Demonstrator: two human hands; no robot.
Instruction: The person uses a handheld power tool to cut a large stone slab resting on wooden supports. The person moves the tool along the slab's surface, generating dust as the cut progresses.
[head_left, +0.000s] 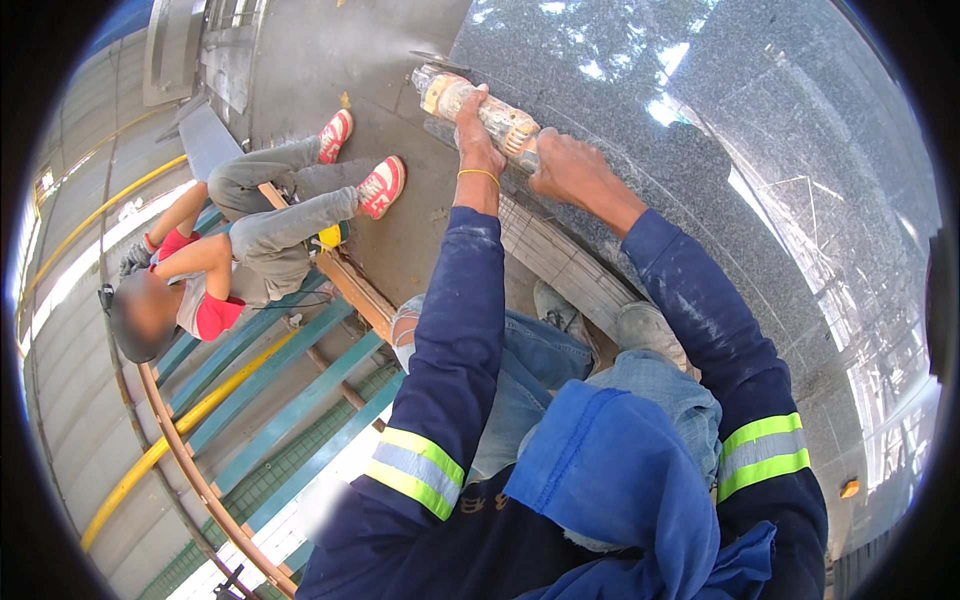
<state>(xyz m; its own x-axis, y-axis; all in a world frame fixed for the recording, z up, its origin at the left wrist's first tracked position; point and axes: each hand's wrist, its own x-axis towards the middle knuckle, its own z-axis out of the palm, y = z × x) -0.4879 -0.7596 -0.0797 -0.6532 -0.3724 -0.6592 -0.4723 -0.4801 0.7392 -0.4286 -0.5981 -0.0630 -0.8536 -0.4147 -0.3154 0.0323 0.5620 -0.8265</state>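
Note:
My left hand (476,135) grips the forward part of a dusty cream angle grinder (507,124). My right hand (568,172) is closed around its rear end. The grinder's disc (433,58) is at the left edge of a large polished, speckled grey stone slab (760,230), with white dust spraying leftward from it. Whether the disc touches the stone I cannot tell. A layered strip (555,265) runs below the slab's edge, beside my shoes.
At my left a co-worker (268,255) in red shoes sits on a teal slatted bench (254,415) with wooden rails. Yellow pipes (150,455) and a metal sheet (208,145) are near them. Dusty pavement (300,65) lies ahead.

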